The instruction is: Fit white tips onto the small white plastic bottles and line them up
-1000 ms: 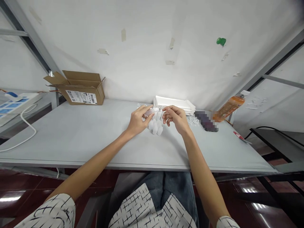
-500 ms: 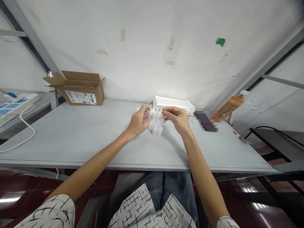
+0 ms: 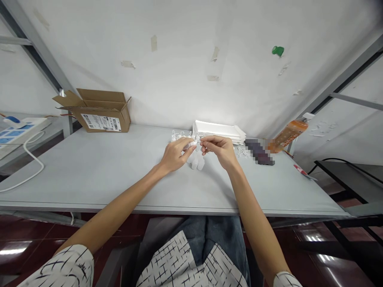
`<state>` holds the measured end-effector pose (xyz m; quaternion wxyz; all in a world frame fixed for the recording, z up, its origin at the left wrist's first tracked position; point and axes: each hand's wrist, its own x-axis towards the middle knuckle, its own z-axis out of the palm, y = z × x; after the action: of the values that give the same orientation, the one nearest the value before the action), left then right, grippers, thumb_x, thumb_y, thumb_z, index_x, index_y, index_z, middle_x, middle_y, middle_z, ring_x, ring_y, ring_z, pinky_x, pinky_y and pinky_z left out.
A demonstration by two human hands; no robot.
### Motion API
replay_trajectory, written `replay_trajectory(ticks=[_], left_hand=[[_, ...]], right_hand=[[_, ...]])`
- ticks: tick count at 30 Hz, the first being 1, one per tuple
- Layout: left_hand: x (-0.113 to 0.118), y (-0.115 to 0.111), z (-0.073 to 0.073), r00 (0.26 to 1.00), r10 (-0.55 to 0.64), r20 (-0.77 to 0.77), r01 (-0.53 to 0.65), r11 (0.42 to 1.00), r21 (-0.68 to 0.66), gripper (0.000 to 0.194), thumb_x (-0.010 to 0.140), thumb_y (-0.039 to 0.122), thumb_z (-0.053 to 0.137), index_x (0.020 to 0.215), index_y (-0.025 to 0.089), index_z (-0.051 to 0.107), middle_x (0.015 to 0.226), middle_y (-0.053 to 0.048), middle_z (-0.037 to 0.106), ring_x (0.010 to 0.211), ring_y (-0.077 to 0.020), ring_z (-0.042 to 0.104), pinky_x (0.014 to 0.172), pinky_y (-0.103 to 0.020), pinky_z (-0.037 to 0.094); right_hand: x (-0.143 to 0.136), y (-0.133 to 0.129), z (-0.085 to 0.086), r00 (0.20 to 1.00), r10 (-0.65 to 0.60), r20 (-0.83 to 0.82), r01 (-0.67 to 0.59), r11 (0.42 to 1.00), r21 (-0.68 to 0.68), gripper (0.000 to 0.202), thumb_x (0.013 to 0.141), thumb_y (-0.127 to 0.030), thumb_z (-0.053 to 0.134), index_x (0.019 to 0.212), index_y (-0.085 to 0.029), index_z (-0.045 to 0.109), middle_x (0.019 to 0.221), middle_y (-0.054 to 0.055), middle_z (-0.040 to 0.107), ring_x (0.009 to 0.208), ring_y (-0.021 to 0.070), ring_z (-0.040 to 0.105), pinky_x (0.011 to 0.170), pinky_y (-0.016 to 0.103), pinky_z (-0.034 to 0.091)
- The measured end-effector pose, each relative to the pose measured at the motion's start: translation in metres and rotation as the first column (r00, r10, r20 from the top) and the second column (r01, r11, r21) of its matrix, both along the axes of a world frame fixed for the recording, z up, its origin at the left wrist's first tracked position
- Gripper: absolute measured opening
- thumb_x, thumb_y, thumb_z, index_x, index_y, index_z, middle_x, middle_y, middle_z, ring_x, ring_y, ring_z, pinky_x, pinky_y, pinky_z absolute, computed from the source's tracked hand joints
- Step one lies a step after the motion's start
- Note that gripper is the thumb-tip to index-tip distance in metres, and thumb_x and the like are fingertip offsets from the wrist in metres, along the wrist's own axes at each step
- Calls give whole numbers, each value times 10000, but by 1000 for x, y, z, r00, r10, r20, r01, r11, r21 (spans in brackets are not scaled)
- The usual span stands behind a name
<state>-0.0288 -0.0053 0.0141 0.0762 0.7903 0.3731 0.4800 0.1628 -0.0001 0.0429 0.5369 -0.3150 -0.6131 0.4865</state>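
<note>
My left hand [image 3: 176, 153] is closed round a small white translucent plastic piece [image 3: 192, 143], held between thumb and fingers just above the table. Close against it, my right hand [image 3: 218, 148] pinches with thumb and forefinger at the end of that piece. Whatever sits in the right fingertips is too small to make out. Below and between the hands lie several similar white pieces [image 3: 196, 161] in a cluster. More white pieces with thin loops [image 3: 178, 135] stand behind my left hand. A small heap of thin white loops [image 3: 243, 152] rests to the right of my right hand.
Behind the hands is a stack of flat white items [image 3: 220, 129]. A blurred dark object [image 3: 259, 152] and an orange drink bottle [image 3: 287, 135] are on the right. An open cardboard box [image 3: 101, 113] stands back left, near a power strip [image 3: 18, 129] on the grey table's [image 3: 89, 171] left.
My left hand has turned the white piece and brought its end toward my right fingertips. My right hand has shifted slightly left, so the two hands now nearly touch.
</note>
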Motion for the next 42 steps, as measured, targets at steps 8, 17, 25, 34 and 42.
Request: replay_trajectory(ticks=[8,17,25,34,42], left_hand=[[0,0,-2,1000,-5,-3,5,1000,-2,255,973,365,503,1014,166,656,837,-28,669,684,-122,586,594,-233,417],[0,-2,1,1000,-10,-10,9,999,-48,264,968,367,503,1013,168,671,894,-42,699,720,-133,608,615,-243,424],[-3,1,1,997,-50,-50,46,995,-88,262,952,363,504,963,177,689,837,-42,683,700,-144,593,619,-248,446],[-5,1,6,989,-126,-78,117,987,-113,276,937,378,507,887,175,687,780,-37,679,671,-139,584,578,-237,442],[-5,1,7,985,-156,-70,145,978,-147,269,921,354,527,881,162,710,740,-36,685,634,-133,569,554,-235,428]], right_hand=[[-2,-3,2,1000,25,0,-25,1000,-2,131,720,-277,793,820,-192,789,722,23,692,638,151,639,581,330,579],[-3,-5,4,999,38,22,-38,999,15,146,720,-299,793,820,-194,790,685,19,684,618,152,638,590,339,577],[-1,-4,0,979,-64,194,47,994,94,123,751,-289,730,804,-184,767,688,16,690,565,148,653,618,333,553],[4,-5,3,963,35,268,-51,997,52,112,748,-255,716,813,-172,753,741,25,709,569,145,662,635,330,563],[5,0,-4,974,112,197,-122,992,39,179,758,-272,752,893,-168,694,736,12,693,566,128,629,660,357,587]])
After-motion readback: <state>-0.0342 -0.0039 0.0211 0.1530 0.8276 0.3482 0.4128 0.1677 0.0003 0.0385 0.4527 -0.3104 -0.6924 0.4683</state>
